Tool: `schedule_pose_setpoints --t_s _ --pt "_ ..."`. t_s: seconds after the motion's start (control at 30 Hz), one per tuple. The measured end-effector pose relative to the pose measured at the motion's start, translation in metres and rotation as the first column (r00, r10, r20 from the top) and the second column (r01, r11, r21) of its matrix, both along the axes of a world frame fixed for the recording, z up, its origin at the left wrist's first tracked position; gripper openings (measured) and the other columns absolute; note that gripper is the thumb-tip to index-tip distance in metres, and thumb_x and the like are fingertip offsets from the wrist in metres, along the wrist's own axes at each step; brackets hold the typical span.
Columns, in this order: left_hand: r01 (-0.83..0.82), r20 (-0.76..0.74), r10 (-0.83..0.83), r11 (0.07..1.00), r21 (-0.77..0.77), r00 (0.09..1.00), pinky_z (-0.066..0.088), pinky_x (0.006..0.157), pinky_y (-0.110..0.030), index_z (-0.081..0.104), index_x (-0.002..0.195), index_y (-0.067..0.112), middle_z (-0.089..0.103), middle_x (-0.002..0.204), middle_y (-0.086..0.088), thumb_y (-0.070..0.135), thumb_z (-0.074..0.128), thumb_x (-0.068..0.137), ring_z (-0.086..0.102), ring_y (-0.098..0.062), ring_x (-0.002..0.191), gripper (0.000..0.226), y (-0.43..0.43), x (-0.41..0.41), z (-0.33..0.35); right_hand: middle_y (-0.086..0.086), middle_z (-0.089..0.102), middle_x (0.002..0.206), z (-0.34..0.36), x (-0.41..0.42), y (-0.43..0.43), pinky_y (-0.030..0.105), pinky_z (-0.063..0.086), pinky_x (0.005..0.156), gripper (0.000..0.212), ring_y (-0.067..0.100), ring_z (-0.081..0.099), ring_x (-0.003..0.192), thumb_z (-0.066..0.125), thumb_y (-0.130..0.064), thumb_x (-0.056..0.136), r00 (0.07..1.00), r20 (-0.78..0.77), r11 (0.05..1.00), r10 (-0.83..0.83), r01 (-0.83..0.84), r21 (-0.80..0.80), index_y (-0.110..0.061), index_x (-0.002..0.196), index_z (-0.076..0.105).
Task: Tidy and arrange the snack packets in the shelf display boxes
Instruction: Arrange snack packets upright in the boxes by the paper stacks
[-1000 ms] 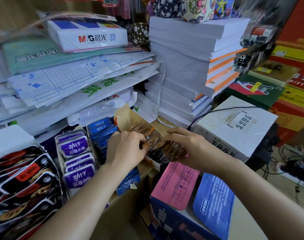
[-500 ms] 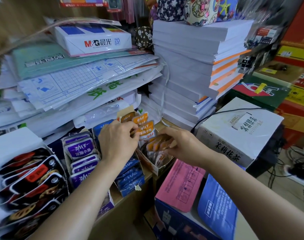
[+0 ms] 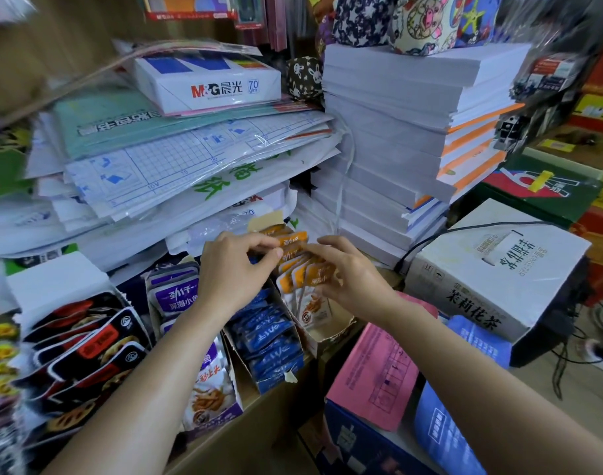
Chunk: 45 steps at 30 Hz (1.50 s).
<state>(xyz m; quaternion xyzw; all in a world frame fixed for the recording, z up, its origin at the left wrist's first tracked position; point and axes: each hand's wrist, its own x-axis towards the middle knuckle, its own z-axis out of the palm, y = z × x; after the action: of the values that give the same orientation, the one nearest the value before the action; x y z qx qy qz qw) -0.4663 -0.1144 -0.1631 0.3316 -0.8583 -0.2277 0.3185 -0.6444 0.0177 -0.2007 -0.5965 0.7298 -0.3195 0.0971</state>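
The orange snack packets stand upright in our cardboard display box, just beside the blue packets. Our left hand grip pinches their tops; our right hand grip curls round them.

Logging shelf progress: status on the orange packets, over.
Left hand and right hand both pinch upright orange foil snack packets in torn brown cardboard display box. Box front bare. White paper stack close behind, not blocking.
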Motion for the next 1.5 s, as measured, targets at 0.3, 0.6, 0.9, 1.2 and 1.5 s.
schedule_pose_setpoints --t_s 0.3,0.6,0.9,1.2,1.5 --pt "0.257 0.325 -0.218 0.963 -0.081 0.92 0.021 0.101 -0.034 0.045 0.147 0.043 0.044 0.138 0.031 0.07 0.067 0.075 0.026 -0.001 0.125 0.08 0.0 0.01 0.005 -0.015 0.062 0.132 -0.013 0.003 0.005 0.039 0.052 0.103 0.085 0.007 0.057 0.123 0.082 -0.018 0.082 0.878 0.466 0.994 -0.109 0.09 0.063 -0.031 0.154 0.036" --pt "0.06 0.353 0.043 0.959 -0.277 0.935 0.021 0.092 -0.033 0.062 0.129 0.045 0.056 0.128 0.018 0.07 0.082 0.061 0.036 -0.015 0.122 0.075 -0.001 0.015 0.004 -0.012 0.07 0.119 -0.014 0.01 0.004 0.039 0.053 0.1 0.068 0.005 0.064 0.113 0.084 -0.021 0.081 0.873 0.487 0.996 -0.031 -0.013 0.087 -0.033 0.139 0.051" --pt "0.048 0.119 -0.027 0.983 -0.177 0.992 0.033 0.086 -0.037 0.075 0.106 0.042 0.061 0.098 0.02 0.042 0.074 0.085 0.045 -0.01 0.1 0.02 -0.002 0.019 0.006 -0.017 0.059 0.126 -0.008 0.013 0.006 0.015 0.051 0.094 0.097 -0.006 0.059 0.11 0.084 -0.015 0.079 0.886 0.46 0.987 0.059 -0.121 0.107 -0.037 0.154 0.025" --pt "-0.034 0.167 0.068 0.979 -0.2 0.984 0.04 0.08 -0.036 0.077 0.085 0.034 0.069 0.079 0.015 0.042 0.069 0.092 0.056 -0.015 0.083 0.013 0.002 -0.003 0.001 -0.025 0.059 0.115 -0.008 0.009 0.014 0.007 0.05 0.07 0.085 -0.011 0.06 0.1 0.088 -0.011 0.073 0.909 0.416 0.996 -0.011 -0.029 0.088 -0.037 0.14 0.043" --pt "-0.144 0.143 0.178 0.965 -0.218 0.974 0.043 0.079 -0.036 0.077 0.084 0.038 0.068 0.067 0.016 0.046 0.075 0.087 0.056 -0.017 0.085 0.01 0.006 -0.005 0.001 -0.028 0.054 0.114 -0.009 0.012 0.009 0.01 0.047 0.072 0.1 -0.013 0.054 0.099 0.083 -0.013 0.079 0.92 0.388 0.985 -0.054 -0.014 0.17 -0.041 0.154 0.023"
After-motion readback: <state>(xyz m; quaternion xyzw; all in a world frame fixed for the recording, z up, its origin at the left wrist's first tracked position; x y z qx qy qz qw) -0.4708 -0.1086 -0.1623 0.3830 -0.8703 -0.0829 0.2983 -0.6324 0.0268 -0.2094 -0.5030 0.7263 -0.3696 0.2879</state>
